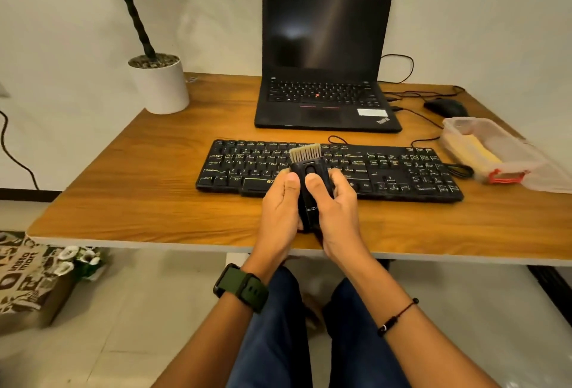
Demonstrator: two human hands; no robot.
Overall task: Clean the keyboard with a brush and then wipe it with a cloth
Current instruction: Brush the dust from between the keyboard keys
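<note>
— Where's the brush (309, 177)?

— Held upright over the near edge of the table (130, 195), between both hands. Black handle running toward the body, pale bristles fanned at the far end, pointing away and a little up.

— And the keyboard (387, 171)?

— Straight ahead of the bristles, just beyond and below them. Long axis lying left to right across the table, crosswise to the brush handle. Bristle tips overlapping the middle key rows in this view; touching or hovering, cannot tell.

— Which hand nearer?

— Both about level, central on the keyboard. Left hand (280, 202) cupping the handle's left side, thumb laid along it. Right hand (335, 202) wrapped round the right side, thumb pressed near the oval slider on the handle's face.

— So the grip?

— Clamped on the brush, both sides, fingers curled round the handle. Nothing else in either hand.

— Next move, at a guess?

— Probably tipping the bristles down and forward into the key gaps, then sweeping sideways along the rows. Likely one hand enough for that.

— Cloth?

— Possibly the yellow thing inside the clear box (495, 152) at the right, well apart from the hands; hard to tell. Wiping not yet begun
</note>
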